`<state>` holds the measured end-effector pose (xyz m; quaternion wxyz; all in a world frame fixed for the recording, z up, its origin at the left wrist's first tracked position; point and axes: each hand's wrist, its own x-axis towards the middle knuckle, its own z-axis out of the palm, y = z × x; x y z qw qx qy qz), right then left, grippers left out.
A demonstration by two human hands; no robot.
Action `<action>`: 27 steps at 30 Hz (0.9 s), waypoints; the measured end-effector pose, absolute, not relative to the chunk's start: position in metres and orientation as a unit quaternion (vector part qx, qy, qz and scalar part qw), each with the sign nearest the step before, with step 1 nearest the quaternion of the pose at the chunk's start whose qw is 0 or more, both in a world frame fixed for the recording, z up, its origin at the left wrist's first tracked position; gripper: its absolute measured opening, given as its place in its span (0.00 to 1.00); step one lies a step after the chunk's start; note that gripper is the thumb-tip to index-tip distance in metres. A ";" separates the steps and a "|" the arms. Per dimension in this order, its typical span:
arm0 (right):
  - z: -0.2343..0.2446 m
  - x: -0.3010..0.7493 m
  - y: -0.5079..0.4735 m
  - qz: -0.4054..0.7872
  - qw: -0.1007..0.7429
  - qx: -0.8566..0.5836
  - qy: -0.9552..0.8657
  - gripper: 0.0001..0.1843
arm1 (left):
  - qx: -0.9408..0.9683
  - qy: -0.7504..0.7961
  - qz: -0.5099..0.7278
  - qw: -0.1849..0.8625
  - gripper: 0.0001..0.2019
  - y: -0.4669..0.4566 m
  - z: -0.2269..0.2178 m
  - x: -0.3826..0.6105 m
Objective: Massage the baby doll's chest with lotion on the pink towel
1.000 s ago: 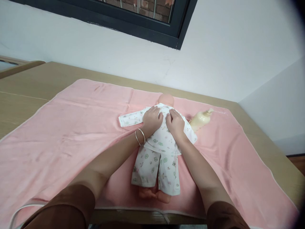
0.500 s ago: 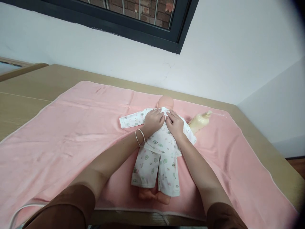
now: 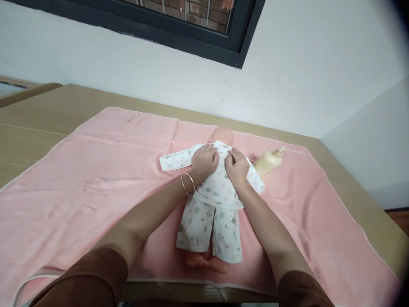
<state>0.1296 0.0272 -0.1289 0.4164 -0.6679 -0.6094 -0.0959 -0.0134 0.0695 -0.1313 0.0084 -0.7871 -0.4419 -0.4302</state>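
A baby doll point(image 3: 223, 134) in a white printed shirt and trousers point(image 3: 211, 221) lies lengthwise on a pink blanket point(image 3: 96, 170), head away from me. My left hand point(image 3: 204, 161), with two thin bangles at the wrist, lies on the doll's chest with fingers curled onto the shirt near the collar. My right hand point(image 3: 238, 167) rests beside it on the chest, fingers bent and pinching the shirt front. The doll's empty left sleeve point(image 3: 175, 159) stretches out to the left. Bare doll feet point(image 3: 209, 262) stick out below the trousers.
A cream baby bottle point(image 3: 269, 160) lies on the blanket just right of the doll's shoulder. The blanket covers a wooden table point(image 3: 38, 111) that meets a white wall; a dark window frame point(image 3: 191, 30) is above. The table's near edge runs under my forearms.
Both hands stay on the doll's chest; my right fingers have curled and shifted slightly on the shirt front. The view has barely moved.
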 end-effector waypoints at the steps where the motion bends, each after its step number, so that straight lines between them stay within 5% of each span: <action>1: -0.129 0.130 0.028 -0.095 0.410 -0.671 -0.611 0.21 | -0.792 -0.444 -0.420 0.005 0.15 0.070 -0.130 -0.013; 7: -0.127 0.130 0.027 -0.139 0.380 -0.661 -0.632 0.24 | -0.823 -0.432 -0.368 -0.033 0.20 0.076 -0.129 -0.013; 13: -0.114 0.120 0.022 -0.114 0.382 -0.648 -0.649 0.31 | -0.785 -0.413 -0.452 -0.093 0.27 0.080 -0.139 -0.016; 19: -0.109 0.107 0.019 -0.012 0.247 -0.647 -0.721 0.28 | -0.760 -0.362 -0.534 -0.078 0.31 0.074 -0.141 -0.020; 27: -0.109 0.101 0.011 -0.135 0.262 -0.680 -0.671 0.36 | -0.757 -0.363 -0.539 -0.064 0.30 0.074 -0.142 -0.021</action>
